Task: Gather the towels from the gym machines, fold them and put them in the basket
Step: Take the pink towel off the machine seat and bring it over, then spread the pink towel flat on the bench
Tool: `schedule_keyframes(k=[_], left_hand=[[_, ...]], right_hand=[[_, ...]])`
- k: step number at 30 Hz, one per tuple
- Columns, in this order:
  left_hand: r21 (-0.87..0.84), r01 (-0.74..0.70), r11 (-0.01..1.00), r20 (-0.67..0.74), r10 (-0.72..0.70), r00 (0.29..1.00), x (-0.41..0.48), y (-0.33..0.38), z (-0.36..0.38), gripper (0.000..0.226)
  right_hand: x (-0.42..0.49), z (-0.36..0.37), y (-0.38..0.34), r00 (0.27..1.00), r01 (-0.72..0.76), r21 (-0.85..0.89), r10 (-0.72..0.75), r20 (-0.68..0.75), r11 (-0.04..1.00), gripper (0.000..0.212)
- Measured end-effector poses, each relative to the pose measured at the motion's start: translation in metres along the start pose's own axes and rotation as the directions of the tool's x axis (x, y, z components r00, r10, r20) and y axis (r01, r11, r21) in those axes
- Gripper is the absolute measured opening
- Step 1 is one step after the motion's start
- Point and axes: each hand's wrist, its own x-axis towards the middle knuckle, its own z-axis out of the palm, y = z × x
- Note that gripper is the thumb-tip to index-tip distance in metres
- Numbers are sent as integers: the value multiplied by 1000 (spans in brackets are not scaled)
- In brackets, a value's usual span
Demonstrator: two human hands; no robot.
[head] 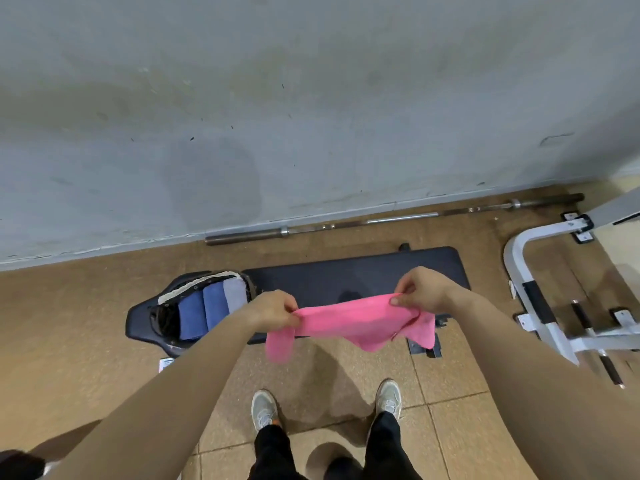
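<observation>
Both our arms reach forward and down. Our left grip [275, 311] pinches one top corner of the pink towel [349, 322] between thumb and curled fingers. Our right grip [420, 289] pinches the other top corner, with the thumb on the near face. The towel hangs stretched between them in the air, over the near edge of the black surface [346, 275], and its loose ends droop below each grip.

The basket [197, 284] sits just beside the left end of the surface. Inside it two folded blue towels [192, 317] stand side by side, with a grey towel [233, 292] next to them on the side nearer the surface.

A barbell [381, 220] lies along the foot of the wall [311, 98], behind the surface. A white machine frame [519, 258] stands to the right, apart from the surface. Tiled floor [346, 375] lies between our shoes [263, 408] and the surface's near edge, and it stretches wide to the left of the basket.
</observation>
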Motion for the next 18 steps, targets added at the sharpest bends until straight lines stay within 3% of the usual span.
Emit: schedule_keyframes(k=[3, 9, 18], left_hand=[[31, 22, 999, 24, -23, 999, 12, 0, 22, 10], [63, 74, 995, -121, -66, 990, 76, -4, 49, 18], [-96, 46, 994, -429, -83, 899, 275, -72, 89, 14]], right_hand=[[10, 13, 29, 1000, -17, 21, 17, 21, 1000, 16], [73, 34, 76, 996, -85, -16, 84, -21, 996, 14], [268, 92, 147, 976, -79, -51, 66, -207, 996, 18]])
